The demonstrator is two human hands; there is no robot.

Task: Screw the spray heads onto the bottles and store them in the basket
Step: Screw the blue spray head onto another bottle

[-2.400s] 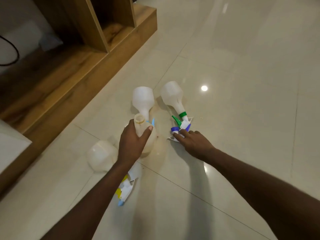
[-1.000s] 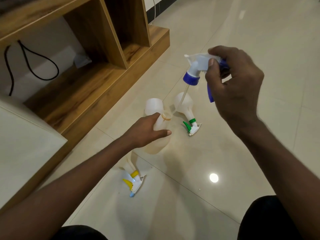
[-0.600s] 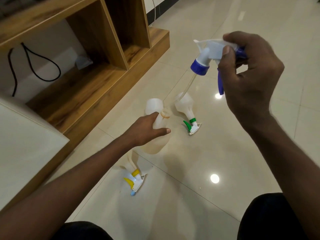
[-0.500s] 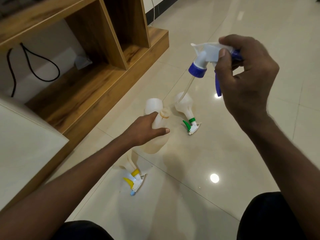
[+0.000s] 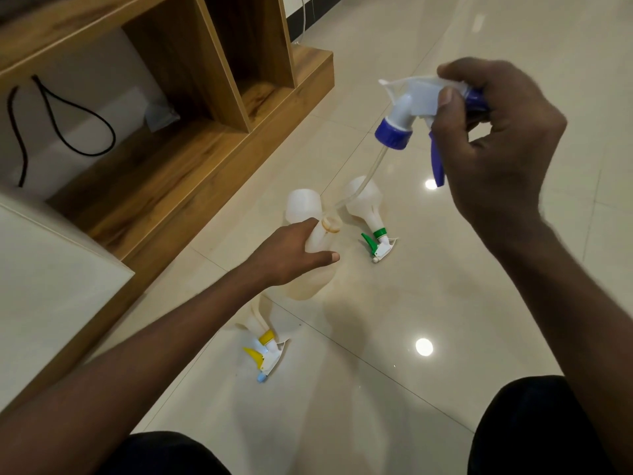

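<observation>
My left hand (image 5: 286,250) grips the neck of an open white bottle (image 5: 317,269) standing upright on the floor tiles. My right hand (image 5: 496,145) holds a blue-and-white spray head (image 5: 406,111) up in the air; its clear dip tube (image 5: 359,188) hangs down with its tip just at the bottle's open mouth. A bottle with a green spray head (image 5: 368,214) lies on the floor beyond. Another with a yellow spray head (image 5: 263,337) lies near my left forearm. A bare white bottle (image 5: 303,204) lies behind the held one.
A wooden shelf unit (image 5: 191,108) stands at the left, with a black cable (image 5: 61,121) in one bay. A white panel (image 5: 44,286) juts in at the lower left. My dark-clothed knees (image 5: 527,430) fill the bottom edge. No basket is in sight.
My right hand lifted the blue spray head off the floor and has now lowered it a little, bringing the tube's tip to the bottle's mouth. My left hand kept holding the bottle.
</observation>
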